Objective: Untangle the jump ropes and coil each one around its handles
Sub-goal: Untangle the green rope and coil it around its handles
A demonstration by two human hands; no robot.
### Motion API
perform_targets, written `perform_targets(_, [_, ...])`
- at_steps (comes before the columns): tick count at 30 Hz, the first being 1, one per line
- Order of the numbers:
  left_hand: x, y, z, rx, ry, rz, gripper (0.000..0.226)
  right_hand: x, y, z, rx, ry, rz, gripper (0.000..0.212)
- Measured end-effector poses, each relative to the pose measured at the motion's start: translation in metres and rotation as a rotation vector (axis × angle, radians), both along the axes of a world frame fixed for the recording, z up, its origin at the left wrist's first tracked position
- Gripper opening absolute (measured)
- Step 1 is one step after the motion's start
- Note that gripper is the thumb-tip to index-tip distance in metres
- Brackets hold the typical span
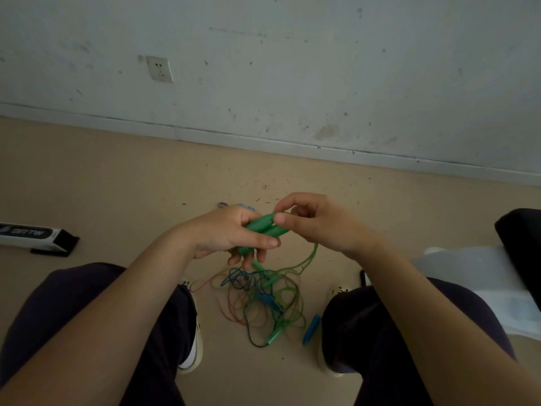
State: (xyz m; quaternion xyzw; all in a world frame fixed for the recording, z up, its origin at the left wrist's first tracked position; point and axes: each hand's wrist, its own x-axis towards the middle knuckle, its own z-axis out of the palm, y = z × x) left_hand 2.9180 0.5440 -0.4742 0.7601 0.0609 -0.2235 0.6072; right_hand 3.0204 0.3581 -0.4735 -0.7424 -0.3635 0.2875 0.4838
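Your left hand point(234, 232) is wrapped around a pair of green handles point(263, 230) laid side by side, thumb across the top and fingers curled beneath. Your right hand point(319, 221) meets their far ends, thumb and forefinger pinching at the tips where the green cord point(310, 257) leaves; the other fingers are loosely bent. That cord drops from your right hand to the floor point(117, 186), into the tangle of ropes point(263, 300) lying below and between your hands, between your knees. Green, blue and reddish strands cross there. A loose green handle point(274, 336) lies at the tangle's near edge, a blue handle point(311, 329) just beside your right knee
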Motion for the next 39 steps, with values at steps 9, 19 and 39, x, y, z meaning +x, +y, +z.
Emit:
perform_targets(9, [-0.001, 0.005, 0.003, -0.042, -0.059, 0.13, 0.04, 0.006, 0.001, -0.002, 0.12, 0.019, -0.12, 0.018])
perform_targets(19, [-0.001, -0.003, -0.001, -0.011, -0.011, 0.116, 0.027, -0.005, 0.008, -0.003, 0.088, -0.02, -0.022, 0.014])
perform_targets(39, [-0.001, -0.001, -0.003, -0.016, -0.013, 0.124, 0.047, -0.001, 0.007, -0.005, 0.031, -0.028, -0.069, 0.01])
